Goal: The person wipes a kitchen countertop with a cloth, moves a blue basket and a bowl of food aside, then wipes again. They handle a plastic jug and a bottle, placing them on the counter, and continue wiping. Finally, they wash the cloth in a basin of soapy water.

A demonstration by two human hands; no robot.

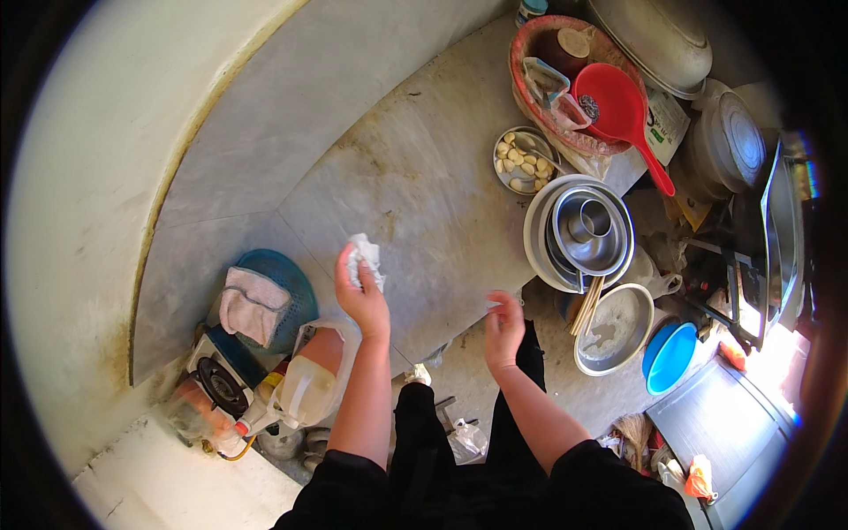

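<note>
My left hand [363, 298] is raised over the grey countertop [424, 199], its fingers and thumb pinching a crumpled white tissue or thin cloth [366, 258]. Near the counter's front edge, my right hand [505, 328] hangs with loosely curled, parted fingers and appears to hold nothing. A small pale patch by its fingertips is too blurred to name. To the right of that hand, nested metal bowls and pans [589, 232] stand on the counter. Behind them is a round metal dish of peeled garlic cloves [523, 162] with a spoon in it.
A red basin [523, 40] holds a red plastic ladle [609, 99] at the back. At left are a teal colander [301, 291] with a folded cloth [255, 305], a plastic jug [308, 391] and a gas burner [222, 384]. Wooden chopsticks [586, 308], a metal basin [616, 331] and a blue basin [670, 358] are lower right.
</note>
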